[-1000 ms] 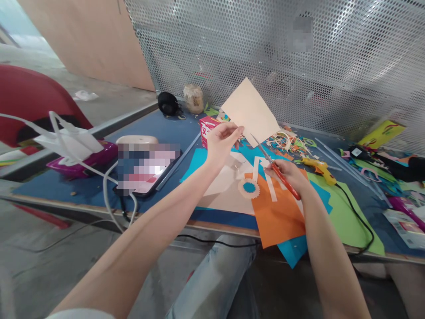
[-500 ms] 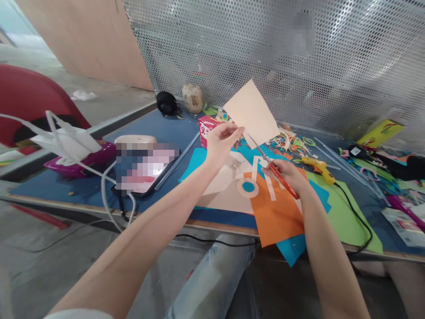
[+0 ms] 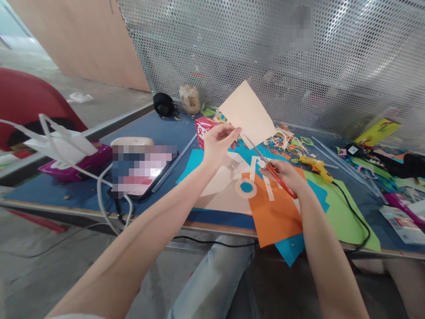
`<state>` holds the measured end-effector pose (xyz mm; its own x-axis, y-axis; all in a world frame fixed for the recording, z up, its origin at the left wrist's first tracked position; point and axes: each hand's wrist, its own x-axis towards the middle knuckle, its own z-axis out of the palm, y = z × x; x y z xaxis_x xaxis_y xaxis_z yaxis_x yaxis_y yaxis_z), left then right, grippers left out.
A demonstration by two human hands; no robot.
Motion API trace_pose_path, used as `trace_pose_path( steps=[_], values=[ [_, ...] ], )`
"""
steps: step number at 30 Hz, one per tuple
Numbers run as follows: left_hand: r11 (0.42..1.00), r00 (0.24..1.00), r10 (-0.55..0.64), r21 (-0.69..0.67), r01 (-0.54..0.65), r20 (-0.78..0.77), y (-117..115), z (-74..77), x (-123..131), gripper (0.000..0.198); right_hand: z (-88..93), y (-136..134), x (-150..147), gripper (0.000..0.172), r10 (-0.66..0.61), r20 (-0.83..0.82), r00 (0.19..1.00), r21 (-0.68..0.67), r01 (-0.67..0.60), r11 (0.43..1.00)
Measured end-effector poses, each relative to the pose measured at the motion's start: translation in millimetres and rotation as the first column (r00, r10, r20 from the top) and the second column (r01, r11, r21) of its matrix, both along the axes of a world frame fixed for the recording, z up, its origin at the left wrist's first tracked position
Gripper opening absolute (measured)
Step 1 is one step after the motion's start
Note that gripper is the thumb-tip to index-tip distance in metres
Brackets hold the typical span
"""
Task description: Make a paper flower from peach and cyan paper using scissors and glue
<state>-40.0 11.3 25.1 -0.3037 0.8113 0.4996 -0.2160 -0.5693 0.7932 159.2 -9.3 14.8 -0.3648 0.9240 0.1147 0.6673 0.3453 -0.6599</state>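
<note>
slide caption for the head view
Left hand holding cream paper, right hand holding red-handled scissors at its lower edge, above a blue table.

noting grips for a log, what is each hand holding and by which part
Left hand: cream four-cornered paper sheet, by its lower-left edge. Right hand: orange-red-handled metal scissors, by the handles.

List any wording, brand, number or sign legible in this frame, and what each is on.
Nothing reads with certainty.
Pink-red box: white character, partly hidden, too blurred to quote.
Yellow box: red and green print, unreadable.
Packet at the right edge: print too small.
White tag: too small.
Screen of the device: pixelated.
Cream sheet and scissors: no lettering visible.
</note>
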Motion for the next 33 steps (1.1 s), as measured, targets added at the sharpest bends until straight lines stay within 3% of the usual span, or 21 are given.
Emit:
trace_pose_path(
  steps=[17,33],
  values=[
    [1.0,1.0,0.004,0.002,-0.004,-0.013,0,-0.8,-1,0.017,6.2,-3,-2,0.034,0.009,0.023,1.0,-0.057,-0.008,0.998],
    [1.0,1.0,0.0,0.01,0.0,0.002,1,-1.7,-1,0.016,16.0,-9,-5,0.04,-0.005,0.11,0.994,-0.023,0.007,1.0]
  ],
)
